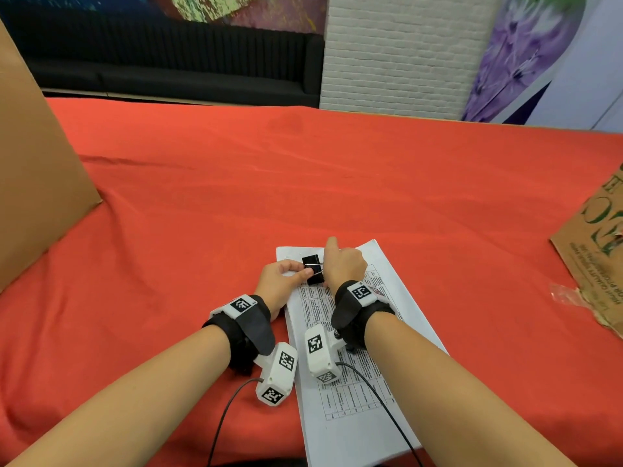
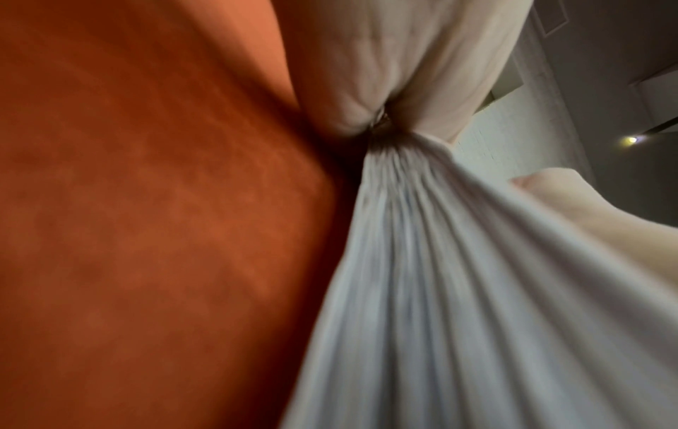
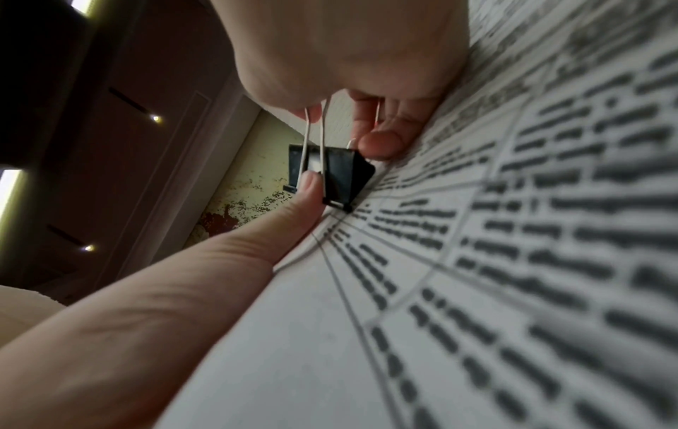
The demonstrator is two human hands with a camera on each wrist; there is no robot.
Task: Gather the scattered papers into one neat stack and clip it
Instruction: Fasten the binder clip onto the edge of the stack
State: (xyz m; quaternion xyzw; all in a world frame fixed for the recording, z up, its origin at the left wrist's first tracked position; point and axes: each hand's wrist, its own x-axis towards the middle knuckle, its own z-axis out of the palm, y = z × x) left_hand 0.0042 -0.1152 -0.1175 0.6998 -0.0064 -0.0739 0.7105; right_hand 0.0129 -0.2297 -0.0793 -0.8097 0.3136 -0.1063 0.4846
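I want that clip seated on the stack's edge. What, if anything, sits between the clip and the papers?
Nothing visible. The black binder clip sits at the papers' far left corner, held by the left hand and right hand; only their fingers surround it.

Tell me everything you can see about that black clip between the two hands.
The binder clip is a black folded body, metal by its look, with thin silver wire handles. It sits on the paper stack near the stack's far left corner. In the right wrist view, its pointed spine edge rests on the printed top sheet, mouth up. The left hand touches it with the thumb; the right hand holds the wire handles. Whether it bites the sheets cannot be told.
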